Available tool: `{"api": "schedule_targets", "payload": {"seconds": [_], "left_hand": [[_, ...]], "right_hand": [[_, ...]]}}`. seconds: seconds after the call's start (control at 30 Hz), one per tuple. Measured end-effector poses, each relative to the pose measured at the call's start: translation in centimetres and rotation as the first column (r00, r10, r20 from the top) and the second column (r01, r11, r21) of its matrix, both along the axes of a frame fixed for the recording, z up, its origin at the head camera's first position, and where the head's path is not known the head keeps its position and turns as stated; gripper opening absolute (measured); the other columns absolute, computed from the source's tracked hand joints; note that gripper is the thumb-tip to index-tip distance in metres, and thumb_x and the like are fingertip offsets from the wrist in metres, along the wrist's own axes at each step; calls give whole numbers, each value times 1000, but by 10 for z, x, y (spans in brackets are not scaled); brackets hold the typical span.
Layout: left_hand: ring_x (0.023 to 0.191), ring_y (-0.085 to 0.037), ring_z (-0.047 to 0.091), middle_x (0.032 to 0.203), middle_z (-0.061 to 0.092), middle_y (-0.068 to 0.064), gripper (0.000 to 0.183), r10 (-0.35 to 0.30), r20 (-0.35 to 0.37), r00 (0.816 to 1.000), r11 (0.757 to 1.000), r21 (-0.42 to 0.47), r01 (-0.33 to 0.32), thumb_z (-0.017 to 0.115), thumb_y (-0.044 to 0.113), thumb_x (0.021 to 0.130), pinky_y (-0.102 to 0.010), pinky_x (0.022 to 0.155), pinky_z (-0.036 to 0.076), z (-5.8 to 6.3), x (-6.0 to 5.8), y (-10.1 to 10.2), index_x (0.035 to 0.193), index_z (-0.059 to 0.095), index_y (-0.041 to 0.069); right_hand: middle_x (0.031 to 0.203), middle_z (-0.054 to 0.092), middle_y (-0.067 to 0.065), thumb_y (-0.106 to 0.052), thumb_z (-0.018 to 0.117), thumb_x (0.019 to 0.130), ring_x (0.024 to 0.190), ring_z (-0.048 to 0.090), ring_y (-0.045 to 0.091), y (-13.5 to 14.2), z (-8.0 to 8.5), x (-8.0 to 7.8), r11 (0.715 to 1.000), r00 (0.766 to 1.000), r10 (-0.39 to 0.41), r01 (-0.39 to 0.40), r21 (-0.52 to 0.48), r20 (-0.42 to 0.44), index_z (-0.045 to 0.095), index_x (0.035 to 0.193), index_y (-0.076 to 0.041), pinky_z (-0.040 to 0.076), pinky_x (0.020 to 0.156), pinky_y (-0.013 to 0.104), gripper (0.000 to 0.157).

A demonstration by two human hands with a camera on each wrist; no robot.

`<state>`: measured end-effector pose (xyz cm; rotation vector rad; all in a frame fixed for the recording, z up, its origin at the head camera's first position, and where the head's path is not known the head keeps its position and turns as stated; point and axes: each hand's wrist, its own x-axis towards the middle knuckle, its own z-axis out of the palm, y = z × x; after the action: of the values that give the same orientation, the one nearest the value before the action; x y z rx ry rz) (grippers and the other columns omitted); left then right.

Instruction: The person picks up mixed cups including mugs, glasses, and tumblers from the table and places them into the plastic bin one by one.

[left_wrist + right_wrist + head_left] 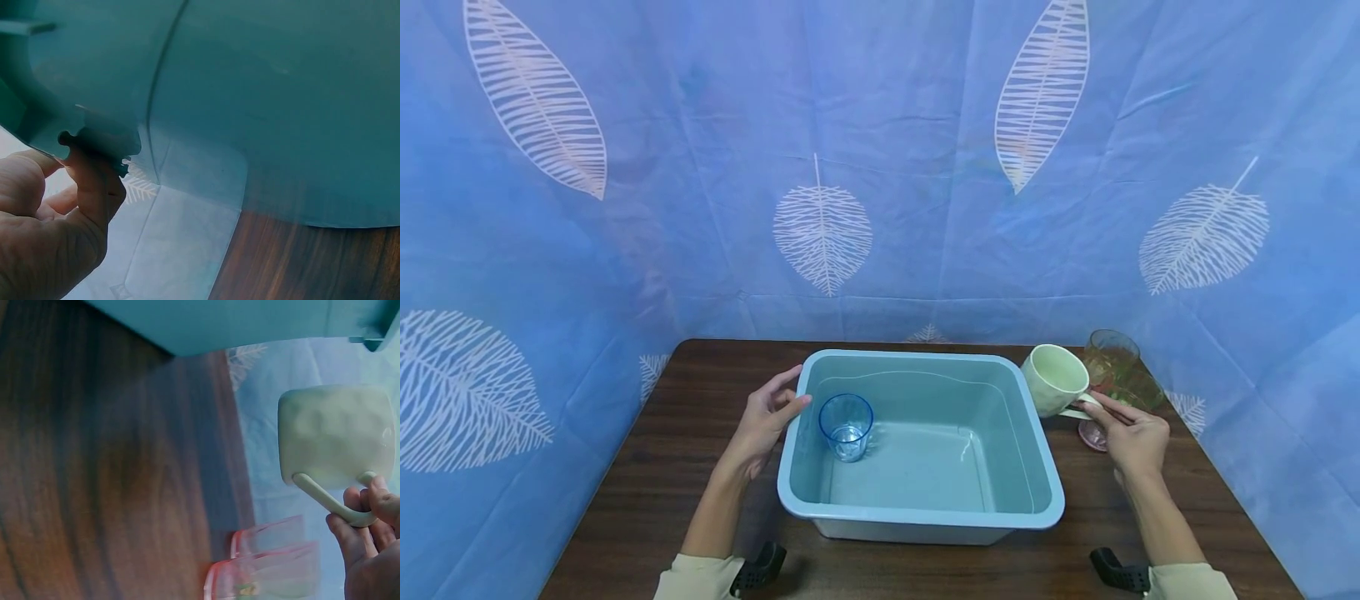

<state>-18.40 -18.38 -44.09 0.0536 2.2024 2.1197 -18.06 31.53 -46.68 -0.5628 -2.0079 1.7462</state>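
A light blue plastic basin (917, 521) stands on the table with a clear blue-rimmed glass (847, 427) inside, toward its left wall. My left hand (769, 412) grips the basin's left rim; in the left wrist view the fingers of that hand (69, 219) curl up under the basin's edge. With my right hand (1138, 437) I pinch the handle of a pale green mug (1051, 385), held right beside the basin's right rim. The right wrist view shows the mug (337, 437) raised above the table, thumb and fingers around its handle.
Two tinted drinking glasses stand at the table's back right, behind my right hand; the rear glass (1112, 350) is partly overlapped by the front one. Dark wood table (700, 400) surrounds the basin. A blue leaf-patterned cloth (910, 167) hangs behind and at the sides.
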Motion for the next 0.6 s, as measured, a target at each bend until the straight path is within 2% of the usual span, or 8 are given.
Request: {"api": "schedule_targets", "payload": {"seconds": [0.23, 0.4, 0.6], "left_hand": [[87, -25, 69, 96, 69, -20, 58, -1, -7, 1000, 1000, -9, 1, 64, 10, 103, -35, 78, 63, 0, 0, 0, 156, 41, 3], [89, -28, 70, 97, 69, -21, 58, 1, -8, 1000, 1000, -14, -1, 64, 10, 103, -40, 80, 63, 0, 0, 0, 156, 42, 4], [85, -26, 68, 95, 68, -19, 57, -8, -12, 1000, 1000, -6, 8, 64, 11, 104, -40, 79, 63, 1, 1, 0, 156, 42, 4]], "right_hand": [[75, 73, -21, -1, 78, 90, 73, 70, -7, 0, 19, 2, 997, 997, -29, 24, -78, -65, 79, 111, -1, 55, 64, 11, 21], [76, 76, -13, 3, 77, 90, 74, 72, -3, 1, 33, 3, 985, 992, -42, 21, -171, -119, 79, 111, -1, 54, 63, 10, 22], [76, 77, -8, 1, 80, 88, 75, 73, 0, 3, 48, 5, 974, 987, -47, 11, -227, -154, 81, 107, -4, 56, 65, 13, 20]]}}
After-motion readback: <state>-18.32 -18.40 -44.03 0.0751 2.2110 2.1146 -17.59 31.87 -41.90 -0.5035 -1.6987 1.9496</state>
